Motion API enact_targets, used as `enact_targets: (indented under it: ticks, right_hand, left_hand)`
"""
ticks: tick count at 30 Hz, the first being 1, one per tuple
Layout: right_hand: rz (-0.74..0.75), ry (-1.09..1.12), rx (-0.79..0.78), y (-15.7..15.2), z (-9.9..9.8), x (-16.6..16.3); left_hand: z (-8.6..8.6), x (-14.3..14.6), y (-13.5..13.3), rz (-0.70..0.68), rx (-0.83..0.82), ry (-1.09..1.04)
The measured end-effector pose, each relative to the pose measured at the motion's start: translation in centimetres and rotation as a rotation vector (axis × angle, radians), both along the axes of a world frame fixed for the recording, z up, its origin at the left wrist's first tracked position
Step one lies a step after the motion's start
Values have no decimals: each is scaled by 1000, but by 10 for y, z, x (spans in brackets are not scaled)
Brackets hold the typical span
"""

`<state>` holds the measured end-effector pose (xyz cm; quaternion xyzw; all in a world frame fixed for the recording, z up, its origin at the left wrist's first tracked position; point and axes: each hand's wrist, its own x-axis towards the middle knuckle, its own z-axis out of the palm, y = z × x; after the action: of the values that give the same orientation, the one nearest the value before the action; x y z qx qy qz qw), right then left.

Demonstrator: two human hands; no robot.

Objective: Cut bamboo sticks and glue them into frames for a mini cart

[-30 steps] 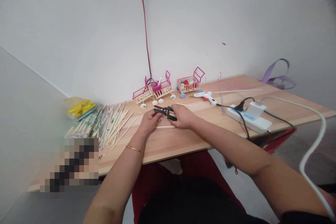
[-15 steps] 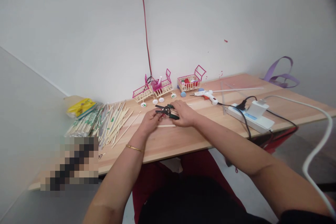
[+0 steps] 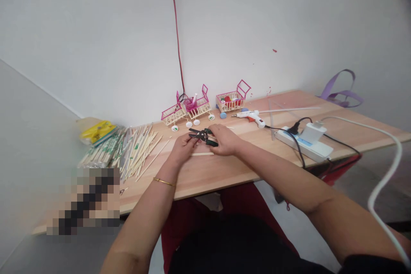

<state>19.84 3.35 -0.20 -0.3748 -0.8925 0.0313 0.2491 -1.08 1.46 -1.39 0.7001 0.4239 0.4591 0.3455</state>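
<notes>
1. Hardly anything has moved in the last second: both hands stay at the same spot on the table [image 3: 224, 175] with the tool between them, and only the view has tilted a little.
2. Nearest, the left hand [image 3: 182, 147], a bangle [image 3: 163, 182] on its wrist, curls its fingers at the left end of the black cutter [image 3: 203, 136]. I cannot tell whether its grip pinches anything there.
3. A loose stick [image 3: 202, 154] lies flat just on the near side of the cutter. Its long axis runs left to right, roughly parallel to the tool, and it spans the gap between the hands, about equally close to each.
4. The right hand [image 3: 225, 140] has its grip closed round the cutter's handles. The tool's long axis runs left to right, nose toward the left hand.
5. To the left lies a pile of sticks [image 3: 138, 150], with a yellow packet [image 3: 98, 132] beyond it. To the right is a power strip [image 3: 305, 143].
6. Farther off are a glue gun [image 3: 252, 116] and the pink carts [image 3: 188, 111]. A red cable [image 3: 176, 30] runs down the wall.
</notes>
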Motion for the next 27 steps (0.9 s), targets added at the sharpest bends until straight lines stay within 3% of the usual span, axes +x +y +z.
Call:
enact_targets:
  ticks: [12,21,27]
  right_hand:
    - [-91,-33,-57,-4,2,-5]
    - [-102,28,-85,-8,-1,-8]
    - [-265,102,-47,7,1,2]
  left_hand:
    - [-1,5,1,54,-53,-134]
    - [-4,1,5,59,-37,-118]
    - [-6,-3,7,113,6,-20]
